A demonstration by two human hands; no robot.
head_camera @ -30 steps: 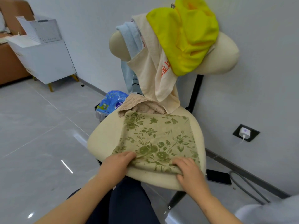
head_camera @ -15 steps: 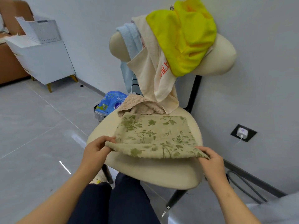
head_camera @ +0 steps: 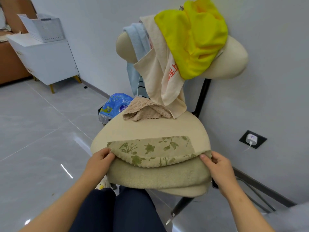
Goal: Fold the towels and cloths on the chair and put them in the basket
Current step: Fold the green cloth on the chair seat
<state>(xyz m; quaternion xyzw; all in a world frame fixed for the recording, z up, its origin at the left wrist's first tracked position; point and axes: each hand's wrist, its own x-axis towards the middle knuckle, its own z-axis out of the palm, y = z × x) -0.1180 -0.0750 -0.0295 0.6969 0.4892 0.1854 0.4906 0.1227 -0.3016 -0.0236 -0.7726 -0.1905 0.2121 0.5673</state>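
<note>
A green floral towel (head_camera: pixel 150 148) lies at the front of the beige chair seat (head_camera: pixel 160 128), its plain green underside hanging over the front edge. My left hand (head_camera: pixel 100 160) pinches its left corner and my right hand (head_camera: pixel 217 166) pinches its right corner. A crumpled tan cloth (head_camera: pixel 145 109) sits at the back of the seat. Over the backrest hang a yellow cloth (head_camera: pixel 195 36), a cream cloth with red print (head_camera: pixel 158 69) and a light blue towel (head_camera: pixel 137 44). No basket is in view.
A blue plastic bag (head_camera: pixel 115 104) sits on a dark container left of the chair. A white cabinet (head_camera: pixel 45 59) with a box on it stands at the far left. A wall socket with a charger (head_camera: pixel 252 139) and cables lie to the right, by the wall.
Both hands lifted the towel's near corners from the seat and drew the towel toward me. Its near part now hangs over the front edge with the plain side showing.
</note>
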